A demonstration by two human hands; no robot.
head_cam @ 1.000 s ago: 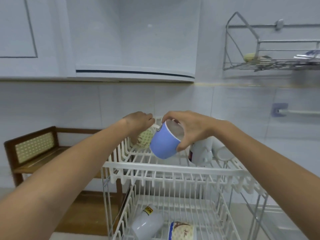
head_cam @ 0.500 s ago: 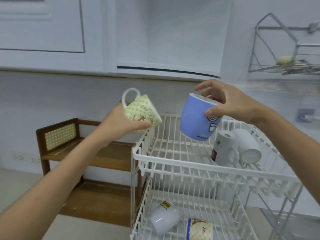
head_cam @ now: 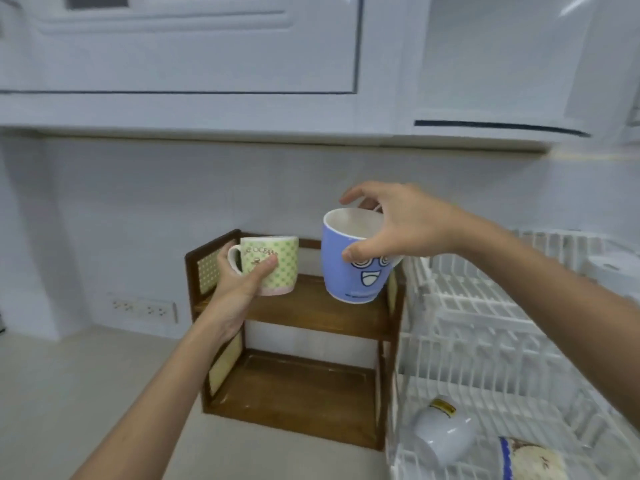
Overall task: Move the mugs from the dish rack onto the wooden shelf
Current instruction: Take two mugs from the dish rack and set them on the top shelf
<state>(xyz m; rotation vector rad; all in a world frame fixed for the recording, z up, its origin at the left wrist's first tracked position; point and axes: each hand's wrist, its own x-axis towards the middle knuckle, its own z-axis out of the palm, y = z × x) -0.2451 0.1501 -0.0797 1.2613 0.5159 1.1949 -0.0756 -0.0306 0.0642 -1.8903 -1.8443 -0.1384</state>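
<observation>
My left hand point(head_cam: 239, 285) grips a green dotted mug point(head_cam: 275, 263), upright, at the left end of the wooden shelf's point(head_cam: 311, 313) upper board; whether it touches the board I cannot tell. My right hand point(head_cam: 398, 230) holds a blue mug with a cartoon face point(head_cam: 349, 268) by its rim, upright, hanging above the right part of that board. The white dish rack point(head_cam: 485, 306) stands right of the shelf. Its lower tier holds a white mug point(head_cam: 443, 434) on its side and a patterned mug point(head_cam: 530, 460).
The shelf's lower board point(head_cam: 298, 393) is bare wood. White wall cabinets point(head_cam: 207, 64) hang above. A wall socket strip point(head_cam: 142, 308) sits low on the tiles at the left. Pale countertop point(head_cam: 86, 393) spreads in front of the shelf.
Both hands have carried their mugs left from above the rack to the shelf. The mugs have turned upright and the view has swung left.
</observation>
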